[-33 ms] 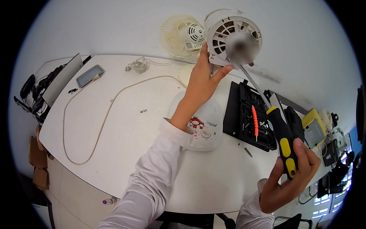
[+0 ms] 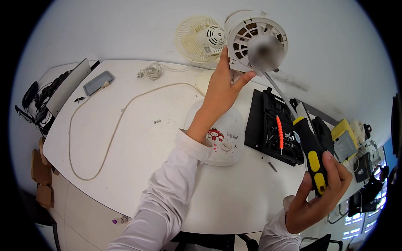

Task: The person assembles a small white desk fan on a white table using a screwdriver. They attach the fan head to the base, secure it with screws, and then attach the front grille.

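My left hand (image 2: pixel 224 85) grips the lower side of an off-white fan (image 2: pixel 238 37) without its front grille. Its thumb and index finger spread around the neck; the other fingers are hidden. The fan's slotted round motor housing faces me, its middle blurred. In my right hand (image 2: pixel 320 196) is a screwdriver (image 2: pixel 310 144) with a black and yellow handle. Its long shaft slants up to the housing's lower edge; I cannot make out where the tip sits. Below the fan, its white base (image 2: pixel 228 152), with a red cartoon print and a knob, rests on the table.
A black tool case (image 2: pixel 272 138) lies open at the right, an orange flexible shaft (image 2: pixel 279 131) across it. A second, cream fan (image 2: pixel 197 39) stands behind. A power cord (image 2: pixel 125 109) loops across the table (image 2: pixel 100 125) to a grey tray (image 2: pixel 99 83). Small screws (image 2: pixel 157 121) lie mid-table.
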`<state>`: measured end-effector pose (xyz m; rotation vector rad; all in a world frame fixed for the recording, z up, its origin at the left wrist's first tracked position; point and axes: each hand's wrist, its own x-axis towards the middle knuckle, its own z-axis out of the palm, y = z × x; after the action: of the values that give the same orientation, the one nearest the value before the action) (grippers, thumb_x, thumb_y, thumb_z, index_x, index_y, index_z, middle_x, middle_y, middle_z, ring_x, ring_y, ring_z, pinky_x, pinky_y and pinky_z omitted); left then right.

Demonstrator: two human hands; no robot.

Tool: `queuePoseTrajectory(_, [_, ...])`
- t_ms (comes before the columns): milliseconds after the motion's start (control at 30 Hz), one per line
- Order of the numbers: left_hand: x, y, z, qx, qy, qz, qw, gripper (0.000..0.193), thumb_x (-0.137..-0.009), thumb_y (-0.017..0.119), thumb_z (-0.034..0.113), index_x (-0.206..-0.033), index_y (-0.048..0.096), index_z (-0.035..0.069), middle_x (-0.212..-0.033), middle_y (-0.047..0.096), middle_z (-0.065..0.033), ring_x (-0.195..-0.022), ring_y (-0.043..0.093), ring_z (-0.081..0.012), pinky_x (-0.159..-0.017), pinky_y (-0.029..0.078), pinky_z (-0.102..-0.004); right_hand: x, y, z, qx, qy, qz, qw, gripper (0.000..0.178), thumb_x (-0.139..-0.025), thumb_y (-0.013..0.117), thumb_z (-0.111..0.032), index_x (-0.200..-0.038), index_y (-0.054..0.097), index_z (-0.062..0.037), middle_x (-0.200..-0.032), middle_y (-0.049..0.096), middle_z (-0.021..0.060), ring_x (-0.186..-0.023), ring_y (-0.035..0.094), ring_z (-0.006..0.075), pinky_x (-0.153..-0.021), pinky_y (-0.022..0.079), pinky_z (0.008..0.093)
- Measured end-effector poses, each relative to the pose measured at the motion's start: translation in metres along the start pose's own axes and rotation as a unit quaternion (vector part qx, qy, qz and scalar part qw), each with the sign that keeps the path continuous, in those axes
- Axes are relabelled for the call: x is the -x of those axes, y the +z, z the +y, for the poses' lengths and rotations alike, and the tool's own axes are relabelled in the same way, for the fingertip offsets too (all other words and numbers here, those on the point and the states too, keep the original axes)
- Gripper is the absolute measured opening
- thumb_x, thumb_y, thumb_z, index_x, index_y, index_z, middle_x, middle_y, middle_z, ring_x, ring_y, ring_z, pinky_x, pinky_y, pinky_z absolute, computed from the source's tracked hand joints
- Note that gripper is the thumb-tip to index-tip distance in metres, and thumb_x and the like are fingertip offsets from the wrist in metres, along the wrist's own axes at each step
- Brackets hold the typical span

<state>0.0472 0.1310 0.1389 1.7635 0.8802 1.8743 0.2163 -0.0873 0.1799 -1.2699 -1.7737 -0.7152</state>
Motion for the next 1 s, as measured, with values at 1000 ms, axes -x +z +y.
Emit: queuePoseTrajectory(1000, [0.007, 0.012, 0.017, -0.069, -0.016, 0.033, 0.997, 0.086, -0.079, 0.064, 0.033, -0.135, 0.012, -0.008, -0.113, 0.048, -0.0252, -0.102, 0.050, -0.0367, -0.086, 0.041, -0.0389, 0.005, 0.000, 0.000, -0.121, -0.042, -0.017, 0.992, 0.037, -0.077, 0.060, -0.012, -0.109, 0.044, -0.0066, -0.108, 0.044, 0.0194, -0.079, 0.054, 0.0205, -0.063, 0.046, 0.0296])
